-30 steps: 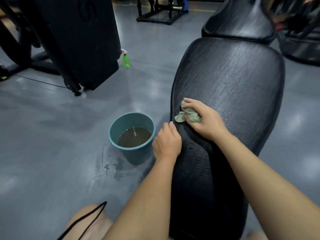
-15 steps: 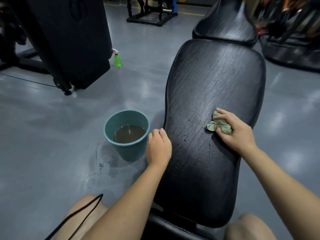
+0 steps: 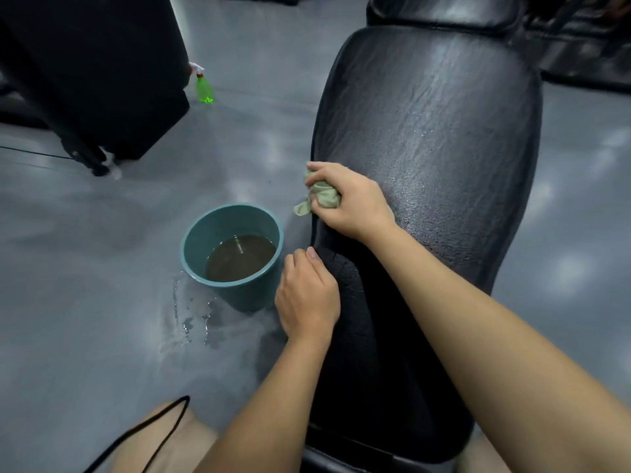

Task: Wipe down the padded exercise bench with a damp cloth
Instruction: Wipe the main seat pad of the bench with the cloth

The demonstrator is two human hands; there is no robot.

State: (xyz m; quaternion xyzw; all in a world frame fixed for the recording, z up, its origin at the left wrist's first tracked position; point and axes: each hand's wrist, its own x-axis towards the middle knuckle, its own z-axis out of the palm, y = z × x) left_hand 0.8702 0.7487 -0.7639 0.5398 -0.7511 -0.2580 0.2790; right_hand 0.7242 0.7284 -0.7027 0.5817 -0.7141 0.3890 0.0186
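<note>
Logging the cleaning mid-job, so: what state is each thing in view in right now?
Bench pad, wet and glistening.
Cloth, bunched, pressed on the pad's left edge.
Right grip, holds the cloth.
Left grip, rests on the pad's edge; fingers hidden.
Bucket, upright, part-filled with murky water.
Spray bottle, upright on the floor.
Floor, puddle beside the bucket.

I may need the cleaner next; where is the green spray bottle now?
In the head view, the green spray bottle stands on the floor at upper left, beside the black machine, beyond the teal bucket and left of the bench.
</note>
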